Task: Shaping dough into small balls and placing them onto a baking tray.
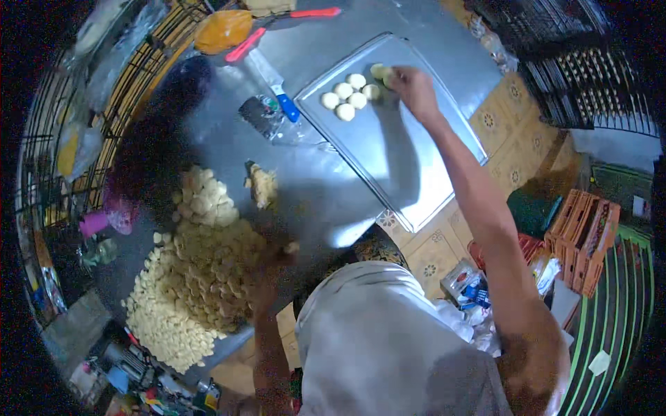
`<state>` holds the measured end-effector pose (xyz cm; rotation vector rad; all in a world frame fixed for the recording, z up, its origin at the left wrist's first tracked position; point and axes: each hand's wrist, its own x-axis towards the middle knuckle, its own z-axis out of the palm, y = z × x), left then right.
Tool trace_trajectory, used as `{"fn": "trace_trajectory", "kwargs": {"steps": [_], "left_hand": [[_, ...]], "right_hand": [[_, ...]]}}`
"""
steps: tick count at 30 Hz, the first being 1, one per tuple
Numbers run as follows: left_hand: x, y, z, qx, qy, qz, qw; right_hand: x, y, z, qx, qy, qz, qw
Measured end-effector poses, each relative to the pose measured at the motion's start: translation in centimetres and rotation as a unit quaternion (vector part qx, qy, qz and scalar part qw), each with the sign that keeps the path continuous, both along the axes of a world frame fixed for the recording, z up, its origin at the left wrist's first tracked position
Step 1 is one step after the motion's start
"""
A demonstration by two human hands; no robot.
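Note:
My right hand [413, 90] reaches over a metal baking tray [430, 187], its fingers pinched on a pale dough ball [390, 78]. Several more dough balls [344, 91] sit in short rows at the tray's far left part. My left hand [276, 258] is low beside a big heap of small dough pieces [187, 291] on the left of the metal table. A pale dough piece [292, 247] shows at its fingertips, which look closed on it; shadow hides much of that hand. A separate lump of dough [262, 186] lies just beyond the heap.
A blue-handled knife [286, 104] lies by the tray's left edge, next to a dark flat piece [261, 116]. Red-handled tools [316, 12] and an orange bundle [223, 31] lie farther back. Racks of trays [590, 76], orange crates [579, 232] and bags stand to the right.

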<state>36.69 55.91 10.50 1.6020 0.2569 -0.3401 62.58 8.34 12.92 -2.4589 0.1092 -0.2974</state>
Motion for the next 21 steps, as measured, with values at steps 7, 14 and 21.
{"fn": "trace_trajectory", "kwargs": {"steps": [7, 14, 21], "left_hand": [[-1.2, -4.8, 0.3, 0.009, 0.131, -0.001, 0.991], [0.9, -2.8, 0.8, 0.193, -0.012, -0.091, 0.977], [-0.6, 0.0, -1.5, 0.108, 0.070, -0.120, 0.984]], "right_hand": [[0.5, -1.0, -6.8, -0.127, -0.058, -0.054, 0.989], [-7.4, 8.8, -1.7, 0.080, 0.019, 0.100, 0.992], [-15.1, 27.8, -2.9, -0.107, -0.096, 0.228, 0.963]]}}
